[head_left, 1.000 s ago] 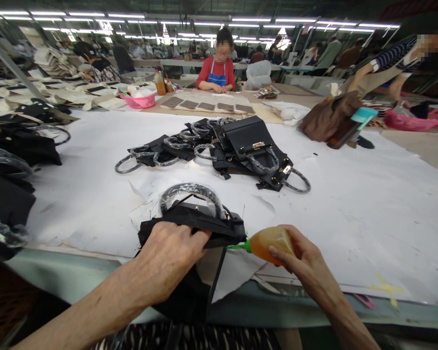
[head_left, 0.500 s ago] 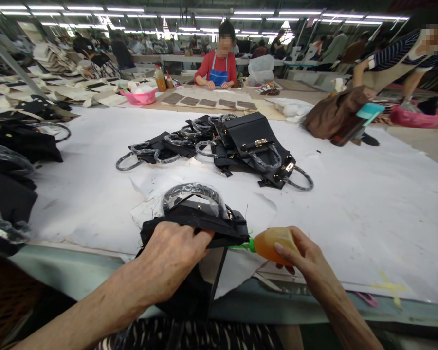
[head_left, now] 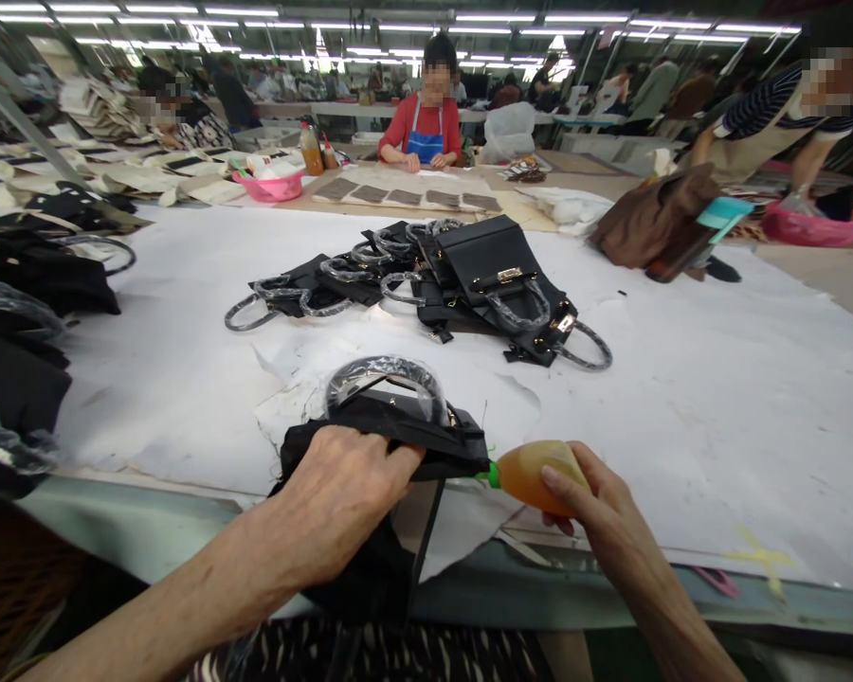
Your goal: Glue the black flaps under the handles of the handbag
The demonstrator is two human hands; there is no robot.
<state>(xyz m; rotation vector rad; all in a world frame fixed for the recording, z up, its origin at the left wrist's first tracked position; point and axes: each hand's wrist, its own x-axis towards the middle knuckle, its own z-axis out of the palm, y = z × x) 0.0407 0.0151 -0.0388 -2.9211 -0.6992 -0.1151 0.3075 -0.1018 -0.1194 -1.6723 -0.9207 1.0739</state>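
Note:
A black handbag (head_left: 426,438) with a plastic-wrapped handle lies at the table's front edge, part of it hanging down toward my lap. My left hand (head_left: 352,488) is closed on its near edge, the fingertips hidden in the fold. In my right hand (head_left: 593,488) is a squeeze bottle (head_left: 540,474) of amber liquid, held sideways. Its green nozzle points left and meets the bag's right end; the tip is hidden there.
A heap of black handbags (head_left: 490,275) lies mid-table, and more dark bags (head_left: 14,369) are at the left. Farther back are a pink basin (head_left: 274,188), a brown cloth bundle (head_left: 654,218) and a co-worker in a red top (head_left: 390,142).
The handbag and my left hand have shifted slightly right. The bottle's nozzle has gone a little farther under the bag's right end, so less green shows.

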